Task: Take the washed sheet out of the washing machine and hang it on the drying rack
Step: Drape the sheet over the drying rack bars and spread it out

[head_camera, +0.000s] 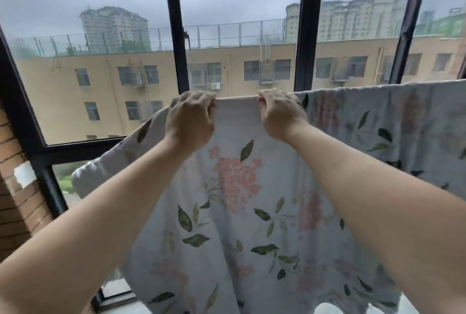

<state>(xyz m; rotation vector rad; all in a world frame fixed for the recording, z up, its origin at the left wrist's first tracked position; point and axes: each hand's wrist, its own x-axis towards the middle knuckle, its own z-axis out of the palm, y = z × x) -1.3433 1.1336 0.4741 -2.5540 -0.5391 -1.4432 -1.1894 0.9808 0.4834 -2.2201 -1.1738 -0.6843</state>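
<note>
Gripping the top edge of the floral sheet (239, 187) with both hands, arms stretched up and forward. Holding with the left hand (190, 117) at the left end of a taut, straight stretch of fold, with fingers curled over the top and knuckles toward the camera. Clasping with the right hand (280, 111) just along the same fold, with fingers likewise hooked over it and a short span of pale cloth pulled flat between the two. Folded over along a straight, level line to the right of the right hand, out to the right edge of view, with whatever carries it hidden beneath the fabric. Drooping to the left of the left hand in a loose, unsupported bulge, low in front of the dark window frame (176, 36). Hanging below the hands in broad folds down to the bottom edge, printed with pink flower clusters and dark green leaves on pale blue-grey. Beyond the glass, out onto a yellow building (100, 99) with a fenced roof and grey tower blocks (113, 26) behind, under heavy cloud. At far left, beside a brick wall (15, 187) with a white patch
</note>
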